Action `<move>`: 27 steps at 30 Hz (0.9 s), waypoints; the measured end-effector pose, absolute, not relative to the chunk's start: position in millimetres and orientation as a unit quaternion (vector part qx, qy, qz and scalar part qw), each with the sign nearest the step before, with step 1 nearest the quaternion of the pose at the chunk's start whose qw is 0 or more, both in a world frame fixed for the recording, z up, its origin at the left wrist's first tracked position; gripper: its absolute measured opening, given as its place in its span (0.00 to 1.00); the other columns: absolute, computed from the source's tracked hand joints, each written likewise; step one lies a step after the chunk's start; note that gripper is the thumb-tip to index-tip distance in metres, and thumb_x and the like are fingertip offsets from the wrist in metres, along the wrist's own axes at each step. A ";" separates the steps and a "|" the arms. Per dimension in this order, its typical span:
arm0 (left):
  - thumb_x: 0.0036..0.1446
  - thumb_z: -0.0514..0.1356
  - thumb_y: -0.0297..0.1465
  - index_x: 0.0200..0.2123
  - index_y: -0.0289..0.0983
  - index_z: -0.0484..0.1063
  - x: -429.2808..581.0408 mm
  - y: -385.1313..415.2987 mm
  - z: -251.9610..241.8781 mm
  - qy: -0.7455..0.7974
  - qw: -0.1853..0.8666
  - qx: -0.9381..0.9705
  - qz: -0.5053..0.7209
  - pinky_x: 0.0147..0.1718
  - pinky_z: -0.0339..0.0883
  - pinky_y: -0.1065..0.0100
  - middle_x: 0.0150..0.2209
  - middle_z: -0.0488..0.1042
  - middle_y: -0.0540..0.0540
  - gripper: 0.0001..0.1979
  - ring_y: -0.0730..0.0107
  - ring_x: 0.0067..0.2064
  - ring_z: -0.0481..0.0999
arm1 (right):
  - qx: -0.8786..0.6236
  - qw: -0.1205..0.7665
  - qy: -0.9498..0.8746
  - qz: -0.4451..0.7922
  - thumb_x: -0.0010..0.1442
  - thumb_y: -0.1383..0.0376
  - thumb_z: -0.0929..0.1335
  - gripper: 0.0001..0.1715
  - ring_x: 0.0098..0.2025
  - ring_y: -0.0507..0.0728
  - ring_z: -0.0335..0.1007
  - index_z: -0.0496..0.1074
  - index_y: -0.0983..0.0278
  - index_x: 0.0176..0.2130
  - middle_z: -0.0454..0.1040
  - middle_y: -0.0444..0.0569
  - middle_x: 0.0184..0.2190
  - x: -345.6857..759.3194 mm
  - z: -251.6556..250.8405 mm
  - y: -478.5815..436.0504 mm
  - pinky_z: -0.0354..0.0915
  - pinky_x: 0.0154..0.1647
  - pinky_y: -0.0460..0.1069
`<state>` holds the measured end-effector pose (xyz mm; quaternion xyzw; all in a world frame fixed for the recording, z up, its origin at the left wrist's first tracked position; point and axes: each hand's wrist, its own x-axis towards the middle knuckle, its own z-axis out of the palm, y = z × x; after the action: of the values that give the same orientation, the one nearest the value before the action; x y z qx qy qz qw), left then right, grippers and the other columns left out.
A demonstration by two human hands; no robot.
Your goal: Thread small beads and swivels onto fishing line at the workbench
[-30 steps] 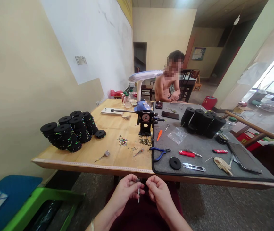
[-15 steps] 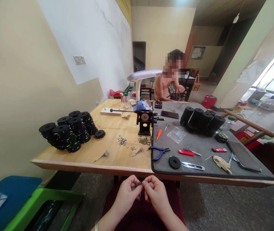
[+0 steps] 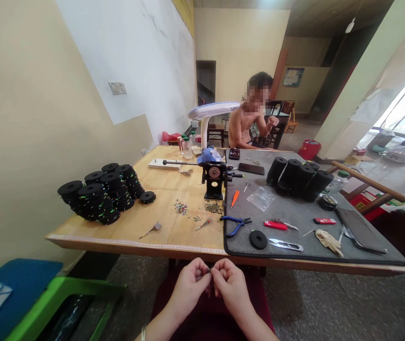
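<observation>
My left hand [image 3: 192, 285] and my right hand [image 3: 229, 283] meet fingertip to fingertip over my lap, just below the table's front edge. Both are closed in a pinch. Whatever lies between the fingertips is too small to make out. On the table beyond them lie a black foam spool [image 3: 258, 239], thread snips [image 3: 286, 245] and blue-handled pliers [image 3: 237, 225]. Small multicoloured beads [image 3: 181, 207] and dark little metal pieces [image 3: 213, 207] are heaped on the bare wood, near a black winding device with a dial [image 3: 213, 179].
Stacked black foam spools [image 3: 112, 192] stand at the left, and more stacks [image 3: 298, 179] at the right. A lamp [image 3: 213, 110] rises behind the device. Another person [image 3: 247, 124] sits across the table. A green stool [image 3: 51, 303] is at lower left.
My hands stay nearly in place, with only slight finger movement. Across the table, the other person's hand has risen and shifted to the right.
</observation>
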<state>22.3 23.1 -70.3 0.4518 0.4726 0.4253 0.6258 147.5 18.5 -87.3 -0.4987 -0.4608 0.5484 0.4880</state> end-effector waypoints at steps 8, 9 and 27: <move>0.47 0.67 0.32 0.30 0.34 0.69 19.5 21.9 -67.2 0.403 0.758 0.313 0.406 0.30 0.68 0.71 0.28 0.73 0.49 0.11 0.73 0.28 0.74 | -0.494 0.495 -0.397 0.595 0.48 0.49 0.70 0.22 0.11 0.45 0.47 0.61 0.62 0.25 0.58 0.33 0.09 146.5 -89.2 19.1 0.46 0.12 0.41; 0.48 0.67 0.33 0.29 0.34 0.69 19.2 22.0 -67.4 0.402 0.759 0.315 0.403 0.30 0.68 0.71 0.27 0.73 0.49 0.10 0.74 0.27 0.74 | -0.493 0.494 -0.396 0.597 0.48 0.49 0.70 0.22 0.11 0.45 0.47 0.61 0.62 0.25 0.59 0.34 0.09 146.7 -89.3 19.1 0.45 0.12 0.41; 0.41 0.69 0.34 0.24 0.34 0.70 19.6 24.8 -71.3 0.458 0.722 0.279 0.437 0.25 0.64 0.74 0.22 0.69 0.53 0.12 0.77 0.24 0.68 | -0.504 0.444 -0.390 0.630 0.49 0.52 0.69 0.19 0.09 0.44 0.46 0.63 0.63 0.24 0.60 0.34 0.07 147.9 -85.5 7.6 0.42 0.11 0.41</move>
<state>19.6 24.8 -71.3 0.2792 0.4579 0.4374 0.7218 147.9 7.6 -85.5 -0.5038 -0.3898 0.6300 0.4442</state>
